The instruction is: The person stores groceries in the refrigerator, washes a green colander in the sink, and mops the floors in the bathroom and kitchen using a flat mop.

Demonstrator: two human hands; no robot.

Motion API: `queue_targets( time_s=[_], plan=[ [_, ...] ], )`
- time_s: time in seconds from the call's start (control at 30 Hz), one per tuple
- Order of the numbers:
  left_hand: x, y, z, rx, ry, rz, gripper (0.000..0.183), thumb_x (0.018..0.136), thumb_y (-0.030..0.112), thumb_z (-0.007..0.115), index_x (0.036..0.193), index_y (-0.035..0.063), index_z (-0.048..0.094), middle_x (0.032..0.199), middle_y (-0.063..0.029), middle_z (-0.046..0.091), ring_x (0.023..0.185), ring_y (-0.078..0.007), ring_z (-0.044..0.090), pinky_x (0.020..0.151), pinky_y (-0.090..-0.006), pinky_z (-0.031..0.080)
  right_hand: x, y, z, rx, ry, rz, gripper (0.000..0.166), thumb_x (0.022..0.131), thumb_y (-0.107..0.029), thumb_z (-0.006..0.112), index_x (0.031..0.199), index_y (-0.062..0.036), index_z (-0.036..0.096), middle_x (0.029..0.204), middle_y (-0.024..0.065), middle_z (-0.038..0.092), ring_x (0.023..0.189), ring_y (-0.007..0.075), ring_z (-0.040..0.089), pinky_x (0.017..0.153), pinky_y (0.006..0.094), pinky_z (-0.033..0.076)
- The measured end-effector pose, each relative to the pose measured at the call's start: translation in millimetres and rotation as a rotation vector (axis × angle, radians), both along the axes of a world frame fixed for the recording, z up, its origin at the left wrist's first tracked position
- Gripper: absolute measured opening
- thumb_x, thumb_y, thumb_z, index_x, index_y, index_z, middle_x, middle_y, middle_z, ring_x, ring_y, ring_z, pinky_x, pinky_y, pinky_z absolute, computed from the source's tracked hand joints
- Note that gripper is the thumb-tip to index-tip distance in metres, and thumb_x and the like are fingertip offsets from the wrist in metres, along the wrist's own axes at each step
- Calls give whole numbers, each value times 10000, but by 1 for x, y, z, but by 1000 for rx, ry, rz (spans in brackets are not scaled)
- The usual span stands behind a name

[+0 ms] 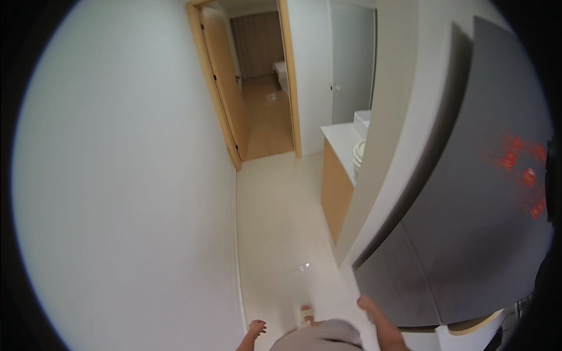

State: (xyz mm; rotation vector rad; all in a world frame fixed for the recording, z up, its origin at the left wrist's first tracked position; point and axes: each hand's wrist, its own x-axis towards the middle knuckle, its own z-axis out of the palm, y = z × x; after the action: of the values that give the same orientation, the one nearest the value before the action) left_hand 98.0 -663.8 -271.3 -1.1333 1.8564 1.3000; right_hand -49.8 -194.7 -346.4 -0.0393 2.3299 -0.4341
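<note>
My left hand [257, 327] hangs low at the bottom, beside the white wall [145, 175], with its fingers loosely bent and nothing seen in it. To the right, my right hand [364, 302] is beside the lower part of a tall grey refrigerator-like cabinet [448, 228]. A small reddish spot shows at that hand; its fingers are too small and blurred to tell whether it holds anything. Between the hands are my light-coloured clothing [318, 337] and one foot in a sandal or slipper [306, 312] on the pale floor [281, 219].
A narrow passage leads to an open wooden door [226, 83] and a room with a brown curtain [259, 44]. On the right, a white countertop [338, 134] on a wooden cabinet [336, 193] juts out behind a wall edge [386, 166]. Red decorations [513, 153] mark the grey front.
</note>
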Motion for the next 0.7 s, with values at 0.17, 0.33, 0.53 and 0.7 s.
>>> queue_targets(
  time_s=[0.17,0.33,0.53,0.7],
  plan=[
    [10,-115,-80,-168,56,-771,294,809,211,515,1076,93,548,870,-101,629,764,-246,616,628,-429,461,-167,-158,91,-453,322,59,240,765,-170,481,892,-34,631,930,192,608,886,347,570,804,395,450],
    [-125,-166,-76,9,-276,-214,248,803,204,511,1007,69,558,812,-105,622,695,-246,614,555,-415,463,-306,-290,154,-531,166,20,301,766,-154,472,1025,-59,591,965,180,608,913,339,569,820,387,447],
    [-415,-303,-90,17,-205,-298,210,796,195,505,923,40,570,742,-110,613,612,-247,613,468,-398,465,-461,-326,170,-334,204,-44,329,783,-167,493,1091,-71,559,953,159,616,882,308,582,775,384,460],
    [-793,-376,-40,-138,243,-378,222,815,194,439,952,48,535,714,-112,598,513,-205,596,354,-299,400,-592,-296,222,-432,321,-440,322,786,-159,476,1084,-79,566,971,183,607,919,328,572,803,407,452]
  ],
)
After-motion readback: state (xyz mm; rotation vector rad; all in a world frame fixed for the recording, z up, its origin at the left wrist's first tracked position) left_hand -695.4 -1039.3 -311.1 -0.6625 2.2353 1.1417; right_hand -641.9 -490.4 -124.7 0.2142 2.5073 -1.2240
